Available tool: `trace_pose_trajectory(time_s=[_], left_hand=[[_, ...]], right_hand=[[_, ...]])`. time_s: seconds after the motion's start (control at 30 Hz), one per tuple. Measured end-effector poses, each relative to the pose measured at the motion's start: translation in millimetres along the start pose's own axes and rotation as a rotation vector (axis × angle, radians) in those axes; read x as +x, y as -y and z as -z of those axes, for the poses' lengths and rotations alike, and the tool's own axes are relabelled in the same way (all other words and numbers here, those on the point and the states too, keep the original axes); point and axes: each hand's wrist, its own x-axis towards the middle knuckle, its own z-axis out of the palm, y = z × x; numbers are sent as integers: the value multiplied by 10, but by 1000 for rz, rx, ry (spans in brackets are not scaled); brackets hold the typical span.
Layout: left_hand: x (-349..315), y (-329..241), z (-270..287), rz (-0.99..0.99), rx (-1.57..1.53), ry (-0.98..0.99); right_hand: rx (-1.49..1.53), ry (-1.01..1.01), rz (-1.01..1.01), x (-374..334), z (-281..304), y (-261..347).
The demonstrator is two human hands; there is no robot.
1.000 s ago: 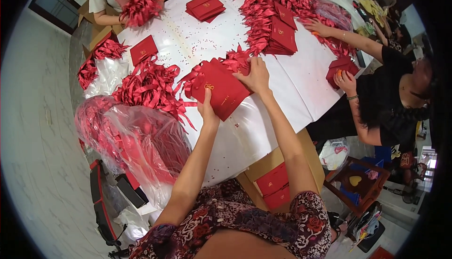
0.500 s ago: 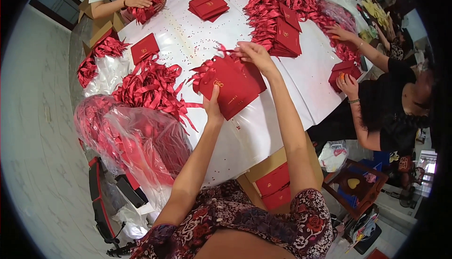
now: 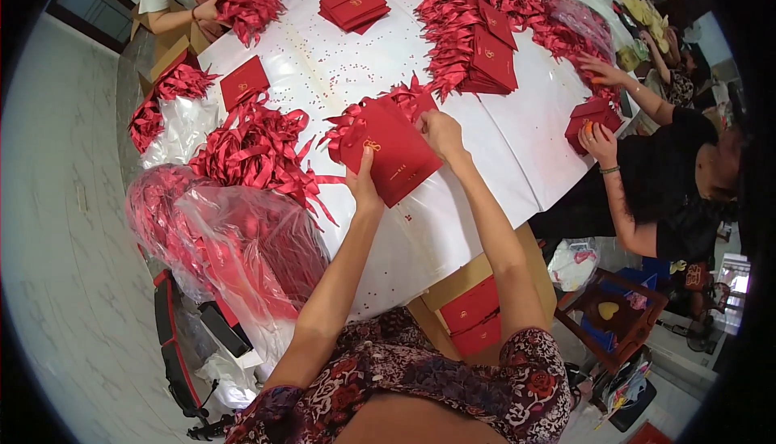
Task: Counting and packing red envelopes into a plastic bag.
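My left hand grips a small stack of red paper gift bags with gold print, its thumb pressed on the front bag and its fingers hidden underneath. Red satin ribbons stick out along the top and left side of the stack. At the stack's right edge, my right hand is curled closed against the bags; the fingertips are partly hidden, and they seem to pinch the edge of a bag. A heap of loose red ribbons lies just left of the stack.
A white-covered table carries several bag piles, including one pile at the back and a beribboned one to the right. Plastic-wrapped red goods stand at left. Below the table edge sits a cardboard box. Co-workers handle bags and ribbons around the table.
My right hand has come down from the ribbon at the top to the stack's right edge, its fingers now curled in. My left hand keeps its grip.
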Motion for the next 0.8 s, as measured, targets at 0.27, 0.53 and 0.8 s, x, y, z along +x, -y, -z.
trace_pose_trajectory(time_s=[0.27, 0.53, 0.8], left_hand=[[-30, -89, -25, -44, 29, 10], [81, -43, -166, -106, 109, 69], [342, 210, -222, -208, 612, -58]], right_hand=[[544, 323, -292, 364, 277, 36], [703, -90, -185, 293, 222, -231], [500, 329, -515, 26, 5, -479]])
